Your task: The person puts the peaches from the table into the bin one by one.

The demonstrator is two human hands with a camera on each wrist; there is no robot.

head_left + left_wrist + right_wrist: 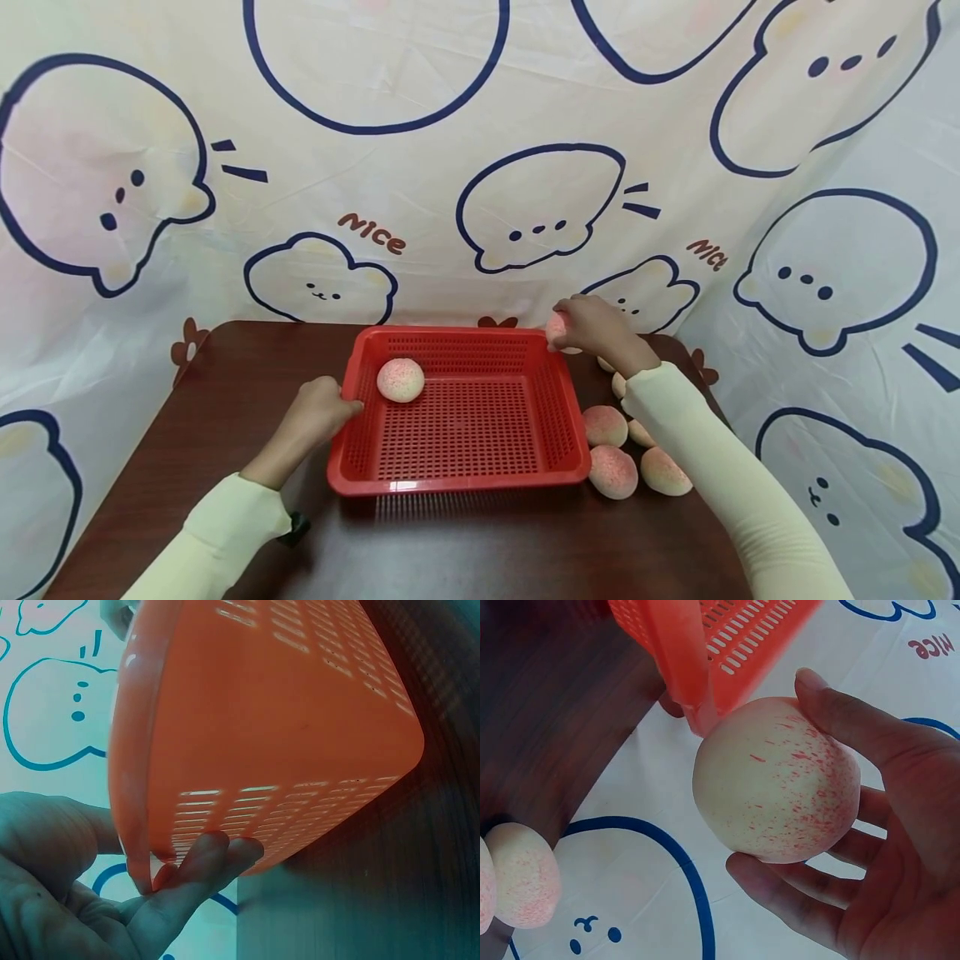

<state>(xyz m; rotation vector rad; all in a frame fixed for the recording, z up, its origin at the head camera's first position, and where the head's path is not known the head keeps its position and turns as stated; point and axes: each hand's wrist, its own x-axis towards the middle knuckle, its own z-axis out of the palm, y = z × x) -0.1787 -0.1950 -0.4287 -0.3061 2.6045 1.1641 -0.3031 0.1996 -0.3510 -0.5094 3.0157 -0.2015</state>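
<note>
A red plastic basket (459,483) with slotted walls stands on the table, one pink-speckled peach (401,380) lying in its back left part. My left hand (324,410) grips the basket's left rim; in the left wrist view the thumb is on one side of the rim and the fingers (196,876) curl under it. At the basket's back right corner, my right hand (596,327) holds another peach (776,784) between thumb and fingers. That peach is pale with red flecks and overlaps the basket's corner in the head view.
Several more peaches (613,472) lie on the dark wooden table (517,550) along the basket's right side, some partly hidden by my right forearm. A cloth (420,192) printed with cartoon outlines hangs behind the table and at its sides.
</note>
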